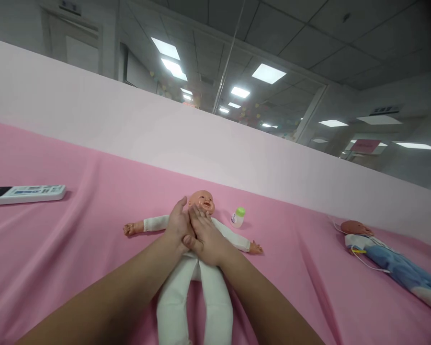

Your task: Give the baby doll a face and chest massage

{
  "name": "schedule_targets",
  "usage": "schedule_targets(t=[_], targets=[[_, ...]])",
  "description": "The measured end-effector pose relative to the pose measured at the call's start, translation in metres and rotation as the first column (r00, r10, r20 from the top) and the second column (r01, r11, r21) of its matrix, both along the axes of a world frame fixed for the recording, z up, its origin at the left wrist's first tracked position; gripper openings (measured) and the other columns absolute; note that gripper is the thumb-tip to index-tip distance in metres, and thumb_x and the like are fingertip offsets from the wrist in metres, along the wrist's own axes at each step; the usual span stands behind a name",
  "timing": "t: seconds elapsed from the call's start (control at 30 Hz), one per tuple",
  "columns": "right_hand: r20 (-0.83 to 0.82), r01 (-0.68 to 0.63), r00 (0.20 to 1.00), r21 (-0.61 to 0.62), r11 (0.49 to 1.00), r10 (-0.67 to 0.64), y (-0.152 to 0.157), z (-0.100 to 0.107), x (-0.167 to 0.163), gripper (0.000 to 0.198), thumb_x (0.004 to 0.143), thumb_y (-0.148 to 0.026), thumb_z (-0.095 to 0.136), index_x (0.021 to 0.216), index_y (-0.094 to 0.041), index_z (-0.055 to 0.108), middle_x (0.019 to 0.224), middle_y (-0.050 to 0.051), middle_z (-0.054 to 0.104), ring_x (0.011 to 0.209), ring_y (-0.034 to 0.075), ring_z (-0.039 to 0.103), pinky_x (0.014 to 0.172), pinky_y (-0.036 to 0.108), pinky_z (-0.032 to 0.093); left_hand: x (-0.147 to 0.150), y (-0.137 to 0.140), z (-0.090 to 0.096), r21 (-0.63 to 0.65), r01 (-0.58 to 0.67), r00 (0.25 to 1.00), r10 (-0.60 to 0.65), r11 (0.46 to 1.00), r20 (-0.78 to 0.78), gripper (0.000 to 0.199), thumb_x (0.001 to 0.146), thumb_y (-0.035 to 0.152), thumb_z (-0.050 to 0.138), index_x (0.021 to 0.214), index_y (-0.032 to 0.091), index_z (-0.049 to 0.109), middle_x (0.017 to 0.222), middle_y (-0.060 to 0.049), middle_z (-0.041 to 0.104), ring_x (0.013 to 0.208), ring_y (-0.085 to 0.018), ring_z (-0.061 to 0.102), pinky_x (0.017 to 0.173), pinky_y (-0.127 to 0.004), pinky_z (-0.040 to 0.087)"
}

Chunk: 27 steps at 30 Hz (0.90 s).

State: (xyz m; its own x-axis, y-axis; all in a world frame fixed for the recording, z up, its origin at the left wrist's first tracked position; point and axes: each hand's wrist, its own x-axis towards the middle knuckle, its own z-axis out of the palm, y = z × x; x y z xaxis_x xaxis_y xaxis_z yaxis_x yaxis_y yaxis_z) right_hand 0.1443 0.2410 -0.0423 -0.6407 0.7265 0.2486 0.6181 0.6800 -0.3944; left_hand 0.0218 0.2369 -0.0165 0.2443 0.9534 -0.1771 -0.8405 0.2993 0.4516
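A baby doll (pixel 211 294) in a white cloth suit lies on its back, arms spread and head away from me. Over its chest my two hands meet. My left hand (pixel 178 226) has its palm turned up and its thumb stretched out; the other fingers are mostly covered. Laid across that palm is my right hand (pixel 211 239), with its fingers stretched out flat near the doll's chin. I see nothing held in either hand. Whether they press on the doll's chest cannot be made out. A small bottle with a green cap (pixel 238 218) stands beside the doll's shoulder.
A pink cloth (pixel 104 249) with folds covers the surface. At the far left lies a white device with a black end (pixel 36 192). On the right is a second doll in blue and white clothes (pixel 395 261), with thin tubing. A white panel (pixel 158 134) with glass above borders the back.
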Motion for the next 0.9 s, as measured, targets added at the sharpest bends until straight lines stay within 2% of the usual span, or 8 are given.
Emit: schedule_targets(t=[0.13, 0.23, 0.33, 0.47, 0.63, 0.77, 0.9], targets=[[0.023, -0.017, 1.0, 0.011, 1.0, 0.017, -0.005, 0.006, 0.002, 0.106, 0.094, -0.08, 0.042, 0.167, -0.011, 0.008, 0.174, 0.017, 0.001, 0.162, 0.034, -0.003, 0.131, 0.059, 0.003, -0.024, 0.008, 0.006, 0.056, -0.093, 0.995, 0.094, 0.994, -0.023, 0.065, 0.099, 0.048, 0.048, 0.143, 0.001, 0.051, 0.12, -0.027, 0.069, 0.109, -0.035, 0.072, 0.091, -0.046, 0.062], [0.021, -0.106, 0.994, 0.027, 0.994, 0.106, -0.016, 0.01, -0.003, 0.108, 0.093, -0.078, 0.05, 0.168, -0.014, 0.006, 0.174, 0.015, 0.002, 0.162, 0.033, -0.001, 0.132, 0.057, 0.004, -0.035, 0.013, 0.007, 0.079, -0.166, 0.981, 0.172, 0.983, -0.083, 0.07, 0.099, 0.049, 0.049, 0.146, -0.003, 0.048, 0.125, -0.028, 0.067, 0.114, -0.033, 0.07, 0.09, -0.04, 0.063], [0.004, -0.201, 0.98, 0.038, 0.979, 0.201, -0.026, 0.009, -0.01, 0.116, 0.09, -0.078, 0.057, 0.168, -0.014, -0.001, 0.175, 0.016, 0.0, 0.162, 0.033, -0.001, 0.132, 0.055, 0.007, -0.035, 0.013, 0.007, 0.073, -0.175, 0.974, 0.183, 0.982, -0.132, 0.068, 0.1, 0.05, 0.046, 0.146, -0.001, 0.05, 0.127, -0.027, 0.067, 0.116, -0.032, 0.07, 0.092, -0.038, 0.062], [-0.004, -0.189, 0.982, 0.061, 0.98, 0.19, -0.029, 0.005, -0.015, 0.125, 0.086, -0.082, 0.056, 0.166, -0.011, -0.009, 0.174, 0.018, -0.005, 0.162, 0.036, -0.006, 0.131, 0.058, 0.005, -0.022, 0.006, 0.005, 0.057, -0.12, 0.986, 0.126, 0.991, -0.113, 0.064, 0.101, 0.053, 0.045, 0.142, 0.005, 0.056, 0.128, -0.025, 0.069, 0.119, -0.032, 0.07, 0.095, -0.042, 0.061], [0.009, -0.071, 0.997, 0.074, 0.995, 0.07, -0.017, 0.003, -0.006, 0.12, 0.088, -0.085, 0.05, 0.167, -0.007, 0.002, 0.173, 0.021, 0.003, 0.162, 0.037, -0.001, 0.13, 0.06, 0.001, 0.002, -0.003, -0.003, -0.023, 0.008, 0.998, -0.009, 1.0, -0.061, 0.069, 0.096, 0.065, 0.051, 0.136, 0.009, 0.06, 0.13, -0.02, 0.07, 0.131, -0.031, 0.062, 0.105, -0.041, 0.056], [-0.001, -0.078, 0.997, 0.12, 0.99, 0.078, -0.006, 0.003, 0.005, 0.116, 0.088, -0.085, 0.049, 0.166, -0.006, 0.014, 0.172, 0.022, 0.012, 0.162, 0.037, 0.008, 0.131, 0.058, 0.002, 0.007, -0.007, -0.002, 0.064, 0.029, 0.997, -0.025, 0.998, -0.074, 0.059, 0.103, 0.057, 0.042, 0.131, 0.01, 0.063, 0.131, -0.019, 0.07, 0.129, -0.031, 0.064, 0.111, -0.039, 0.052], [-0.048, -0.062, 0.996, 0.138, 0.988, 0.069, 0.002, 0.001, 0.013, 0.111, 0.089, -0.079, 0.057, 0.165, -0.005, 0.022, 0.172, 0.022, 0.017, 0.161, 0.036, 0.014, 0.131, 0.054, 0.013, 0.007, -0.001, -0.008, 0.155, 0.078, 0.98, -0.048, 0.985, -0.193, 0.058, 0.104, 0.056, 0.038, 0.133, 0.013, 0.063, 0.131, -0.019, 0.071, 0.127, -0.033, 0.065, 0.111, -0.046, 0.052]])
